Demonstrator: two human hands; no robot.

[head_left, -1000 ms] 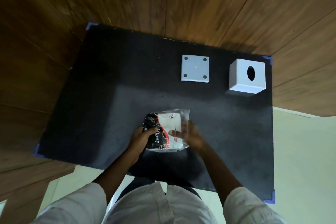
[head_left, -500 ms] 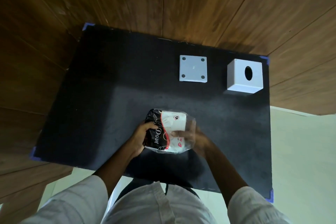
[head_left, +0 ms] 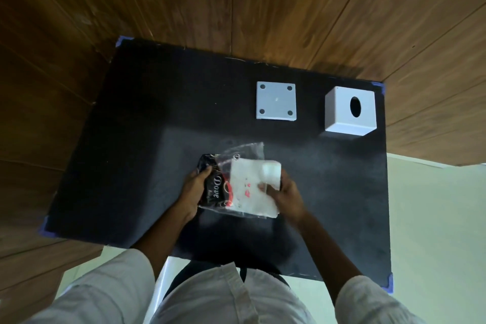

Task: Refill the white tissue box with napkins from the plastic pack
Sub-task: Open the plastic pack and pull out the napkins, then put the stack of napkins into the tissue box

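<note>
The plastic pack (head_left: 218,189), black and clear with red print, lies near the front middle of the black mat. My left hand (head_left: 194,192) grips its black left end. A stack of white napkins (head_left: 265,181) sticks partway out of the pack's right side, and my right hand (head_left: 285,193) pinches that stack at its right edge. The white tissue box (head_left: 347,113), a cube with an oval hole on top, stands at the far right of the mat. Its flat white base plate (head_left: 276,101), with a round dot in each corner, lies to the left of the box.
The black mat (head_left: 136,139) covers a small table, with blue tape at its corners. Wood panelling surrounds it on the left and behind. A pale floor shows at the right. My white sleeves and lap fill the bottom of the view.
The napkin stack has slid out to the right of the pack in my right hand. The clear wrapper end now stands open and crumpled above it. My left hand keeps the black end.
</note>
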